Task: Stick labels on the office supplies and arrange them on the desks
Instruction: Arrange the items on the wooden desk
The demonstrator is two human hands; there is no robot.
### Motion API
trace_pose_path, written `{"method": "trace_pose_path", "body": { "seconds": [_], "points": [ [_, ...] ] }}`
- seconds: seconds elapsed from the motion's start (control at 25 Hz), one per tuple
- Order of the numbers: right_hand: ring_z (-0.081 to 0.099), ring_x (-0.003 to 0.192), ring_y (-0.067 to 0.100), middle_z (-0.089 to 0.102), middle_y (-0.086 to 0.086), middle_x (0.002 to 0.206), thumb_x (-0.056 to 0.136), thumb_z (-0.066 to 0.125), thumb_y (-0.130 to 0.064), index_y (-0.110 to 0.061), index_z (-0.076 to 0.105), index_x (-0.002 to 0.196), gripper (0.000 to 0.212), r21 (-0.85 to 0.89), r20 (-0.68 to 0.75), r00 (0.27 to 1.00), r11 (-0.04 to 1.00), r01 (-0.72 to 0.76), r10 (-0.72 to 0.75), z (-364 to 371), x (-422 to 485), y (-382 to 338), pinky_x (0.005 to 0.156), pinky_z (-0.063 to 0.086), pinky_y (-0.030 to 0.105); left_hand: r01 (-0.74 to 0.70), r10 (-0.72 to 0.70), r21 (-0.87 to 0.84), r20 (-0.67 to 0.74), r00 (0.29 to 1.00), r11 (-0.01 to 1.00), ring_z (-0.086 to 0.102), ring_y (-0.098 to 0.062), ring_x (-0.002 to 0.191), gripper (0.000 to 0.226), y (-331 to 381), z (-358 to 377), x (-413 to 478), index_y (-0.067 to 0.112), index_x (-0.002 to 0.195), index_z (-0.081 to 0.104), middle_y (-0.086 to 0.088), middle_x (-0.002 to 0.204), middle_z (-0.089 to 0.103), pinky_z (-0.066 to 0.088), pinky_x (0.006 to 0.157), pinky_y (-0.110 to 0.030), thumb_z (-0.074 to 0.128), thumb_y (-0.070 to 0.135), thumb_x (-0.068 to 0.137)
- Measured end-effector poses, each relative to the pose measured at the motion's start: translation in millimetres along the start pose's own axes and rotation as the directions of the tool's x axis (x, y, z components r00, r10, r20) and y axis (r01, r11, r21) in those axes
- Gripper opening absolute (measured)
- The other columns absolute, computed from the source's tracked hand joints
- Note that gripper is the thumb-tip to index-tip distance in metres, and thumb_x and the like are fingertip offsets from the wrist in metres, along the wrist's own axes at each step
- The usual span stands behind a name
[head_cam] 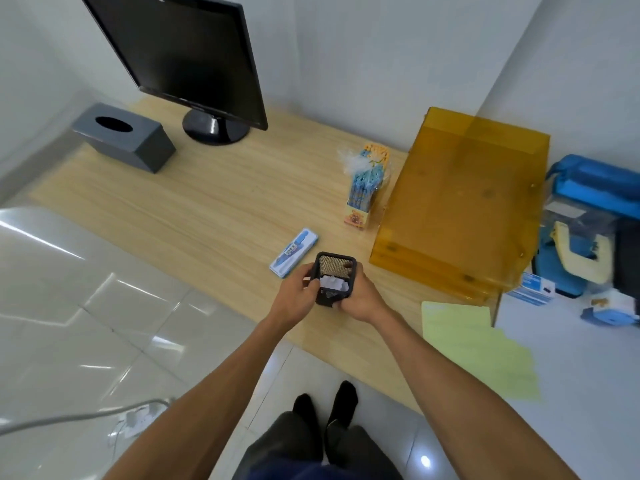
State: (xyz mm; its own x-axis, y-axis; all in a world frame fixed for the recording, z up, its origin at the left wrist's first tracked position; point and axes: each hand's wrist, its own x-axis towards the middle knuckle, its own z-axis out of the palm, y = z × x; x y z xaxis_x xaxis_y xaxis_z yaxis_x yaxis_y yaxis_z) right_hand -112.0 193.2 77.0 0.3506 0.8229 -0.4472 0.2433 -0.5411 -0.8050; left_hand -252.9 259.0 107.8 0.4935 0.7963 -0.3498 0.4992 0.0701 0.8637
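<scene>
Above the near edge of a pale wooden desk (207, 202), grips a black mesh pen holder (337, 266) from both sides. Wraps the left hand (294, 296) round the holder's left wall, fingers curled at the rim; cups the right hand (360, 295) round the right wall and lower corner. Turns the holder's open mouth up toward the camera, mesh inner wall in plain sight. Shows a white scrap of paper (332, 283) at the mouth between the two hands; cannot tell whether stuck to the mesh or lying loose inside. Shares the desk with a blue tin pencil case (294, 252), flat just left of the holder, a small barcode sticker on its lid. Farther back, faces an upright carton of blue and yellow pens (363, 188) in clear wrap, just beside an amber stacked paper tray (457, 202). Finds pale yellow-green sheets (478, 351) overhanging the desk's right front corner. Has a dark monitor (180, 57) and a grey tissue box (124, 136) at the far left. Stands in dark socks (341, 396) on glossy floor tiles (104, 306).
</scene>
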Motion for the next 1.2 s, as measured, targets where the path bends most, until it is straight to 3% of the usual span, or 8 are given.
{"method": "trace_pose_path", "body": {
  "seconds": [0.12, 0.24, 0.36, 0.44, 0.56, 0.76, 0.92, 1.2],
  "points": [
    [0.059, 0.109, 0.020, 0.059, 0.002, 0.122, 0.067, 0.078, -0.002, -0.016, 0.034, 0.133, 0.080, 0.020, -0.009, 1.000, 1.000, -0.014, 0.015, -13, -4, -16, 0.084, 0.049, 0.029, -0.054, 0.053, -0.016, -0.094, 0.994, 0.998, 0.061, -0.012, 0.100, 0.034, 15, 3, 5, 0.013, 0.126, 0.059, 0.001, 0.112, 0.065, 0.044, 0.068, -0.002, 0.049, 0.006, 0.094],
    [0.060, 0.110, 0.019, 0.059, -0.001, 0.124, 0.061, 0.080, -0.007, -0.022, 0.033, 0.133, 0.087, 0.067, -0.027, 0.999, 0.998, 0.021, -0.019, -19, 5, -36, 0.087, 0.055, 0.039, -0.089, 0.076, -0.040, -0.247, 0.966, 0.995, 0.061, -0.014, 0.097, 0.032, 34, 2, 20, 0.010, 0.121, 0.062, 0.000, 0.108, 0.066, 0.045, 0.069, -0.008, 0.051, 0.007, 0.092],
    [0.061, 0.110, 0.016, 0.060, -0.005, 0.124, 0.057, 0.080, -0.013, -0.030, 0.035, 0.133, 0.090, 0.087, -0.066, 0.996, 0.994, 0.065, -0.059, -22, 21, -61, 0.088, 0.057, 0.042, -0.138, 0.105, -0.073, -0.343, 0.933, 0.988, 0.062, -0.015, 0.092, 0.029, 49, -11, 44, 0.013, 0.114, 0.064, 0.001, 0.103, 0.067, 0.053, 0.074, -0.027, 0.053, 0.008, 0.088],
    [0.061, 0.109, 0.014, 0.061, -0.006, 0.123, 0.061, 0.080, -0.012, -0.031, 0.040, 0.132, 0.083, 0.080, -0.112, 0.989, 0.992, 0.100, -0.091, -18, 37, -76, 0.090, 0.055, 0.038, -0.162, 0.125, -0.076, -0.356, 0.926, 0.984, 0.062, -0.013, 0.089, 0.026, 55, -26, 62, 0.014, 0.111, 0.064, 0.001, 0.102, 0.067, 0.054, 0.077, -0.031, 0.054, 0.007, 0.088],
    [0.059, 0.109, 0.019, 0.062, 0.000, 0.119, 0.070, 0.075, -0.012, -0.026, 0.050, 0.128, 0.064, 0.025, -0.261, 0.962, 0.996, 0.089, -0.079, -1, 61, -96, 0.090, 0.052, 0.034, -0.181, 0.168, -0.005, -0.345, 0.923, 0.983, 0.062, -0.014, 0.091, 0.024, 57, -51, 96, 0.010, 0.112, 0.065, -0.002, 0.106, 0.067, 0.051, 0.082, -0.029, 0.054, 0.007, 0.091],
    [0.061, 0.102, 0.017, 0.064, 0.001, 0.114, 0.088, 0.066, -0.015, -0.018, 0.059, 0.122, 0.036, 0.209, -0.411, 0.899, 0.976, -0.068, 0.150, 25, 89, -121, 0.079, 0.045, 0.025, -0.212, 0.231, 0.100, -0.259, 0.938, 0.972, 0.060, -0.014, 0.094, 0.028, 57, -69, 154, 0.009, 0.117, 0.063, -0.003, 0.111, 0.064, 0.048, 0.081, -0.027, 0.055, 0.008, 0.091],
    [0.058, 0.094, 0.011, 0.059, -0.010, 0.107, 0.088, 0.062, -0.016, -0.029, 0.048, 0.129, 0.046, 0.365, -0.365, 0.893, 0.923, -0.120, 0.261, 27, 106, -136, 0.065, 0.042, 0.017, -0.214, 0.233, 0.134, -0.155, 0.960, 0.968, 0.059, -0.015, 0.096, 0.031, 53, -71, 189, 0.008, 0.120, 0.061, -0.006, 0.112, 0.063, 0.050, 0.083, -0.031, 0.054, 0.007, 0.090],
    [0.059, 0.099, 0.012, 0.063, -0.008, 0.112, 0.083, 0.064, -0.013, -0.033, 0.045, 0.128, 0.053, 0.445, -0.366, 0.861, 0.879, -0.172, 0.354, 25, 133, -141, 0.066, 0.042, 0.016, -0.209, 0.209, 0.123, 0.018, 0.978, 0.970, 0.058, -0.017, 0.091, 0.031, 53, -71, 233, 0.006, 0.122, 0.058, -0.009, 0.110, 0.063, 0.046, 0.077, -0.026, 0.052, 0.007, 0.092]
  ]
}}
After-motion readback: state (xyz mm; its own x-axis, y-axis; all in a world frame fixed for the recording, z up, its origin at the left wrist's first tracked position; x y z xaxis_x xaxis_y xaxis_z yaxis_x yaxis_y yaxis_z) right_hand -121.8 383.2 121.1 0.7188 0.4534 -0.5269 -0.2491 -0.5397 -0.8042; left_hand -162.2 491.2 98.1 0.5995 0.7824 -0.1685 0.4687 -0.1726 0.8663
